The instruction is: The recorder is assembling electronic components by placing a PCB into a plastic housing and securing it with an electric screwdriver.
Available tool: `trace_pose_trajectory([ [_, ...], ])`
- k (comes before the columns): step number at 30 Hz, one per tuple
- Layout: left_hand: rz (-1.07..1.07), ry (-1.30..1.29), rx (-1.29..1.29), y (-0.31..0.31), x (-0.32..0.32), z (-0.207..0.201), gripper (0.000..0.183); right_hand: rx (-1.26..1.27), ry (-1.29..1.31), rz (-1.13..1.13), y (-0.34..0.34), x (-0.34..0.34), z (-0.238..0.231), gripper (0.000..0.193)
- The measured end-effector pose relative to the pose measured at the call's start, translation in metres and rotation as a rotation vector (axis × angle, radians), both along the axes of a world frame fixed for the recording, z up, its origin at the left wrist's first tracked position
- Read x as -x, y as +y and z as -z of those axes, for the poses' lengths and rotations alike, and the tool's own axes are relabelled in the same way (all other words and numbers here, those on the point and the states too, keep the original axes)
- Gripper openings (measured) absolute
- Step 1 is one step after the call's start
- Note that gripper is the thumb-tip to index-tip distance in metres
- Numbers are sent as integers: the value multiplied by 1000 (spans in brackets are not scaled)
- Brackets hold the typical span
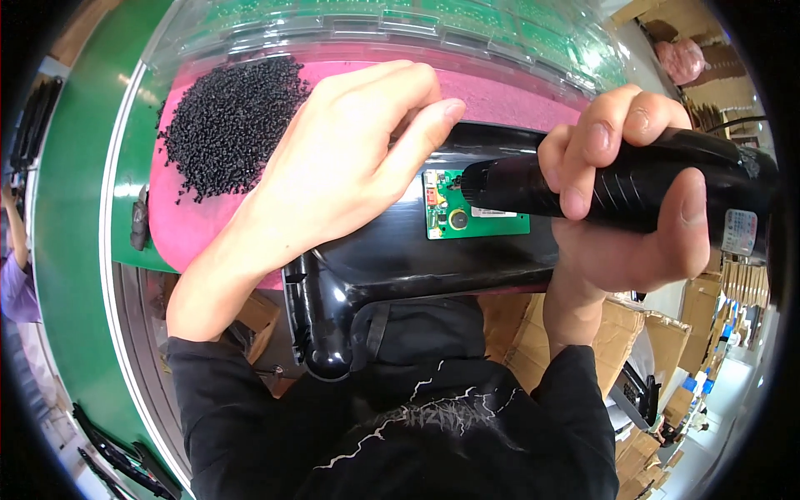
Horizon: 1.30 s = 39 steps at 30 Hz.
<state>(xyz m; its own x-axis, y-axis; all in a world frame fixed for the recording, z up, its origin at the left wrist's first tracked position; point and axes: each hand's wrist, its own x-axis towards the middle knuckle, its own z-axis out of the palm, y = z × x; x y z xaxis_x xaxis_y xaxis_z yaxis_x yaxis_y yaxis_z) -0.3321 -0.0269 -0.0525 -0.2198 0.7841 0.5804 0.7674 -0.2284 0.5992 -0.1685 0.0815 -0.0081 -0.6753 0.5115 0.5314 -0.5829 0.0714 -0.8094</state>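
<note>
My right hand is wrapped round a black electric screwdriver. The tool lies nearly level, and its nose is over the left part of a green circuit board. That board, with a round coin-like part on it, sits in a long black plastic housing. My left hand is above the housing's left part, fingers curled and thumb against the index finger. Whatever it pinches, if anything, is hidden. Beside the left wrist is a heap of small black screws.
A pink mat lies under the housing on a green table. Clear plastic trays with green boards stand along the back. A small dark object lies left of the mat. Cardboard boxes stand at the lower right.
</note>
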Motion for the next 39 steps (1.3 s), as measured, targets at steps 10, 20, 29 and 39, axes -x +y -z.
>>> trace_pose_trajectory([
  [10, 68, -40, 29, 0, 2, 8, 10, -35, -98, 32, -1, 13, 2, 40],
  [20, 96, -11, 60, 0, -1, 4, 10, -273, -242, 33, -3, 15, -5, 35],
  [29, 147, 76, 87, 0, -1, -2, 21, 13, 7, 142, 20, -31, -22, 36],
  [39, 188, 57, 98, 1, 0, 4, 7, 22, -19, 90, 41, -32, -3, 25],
])
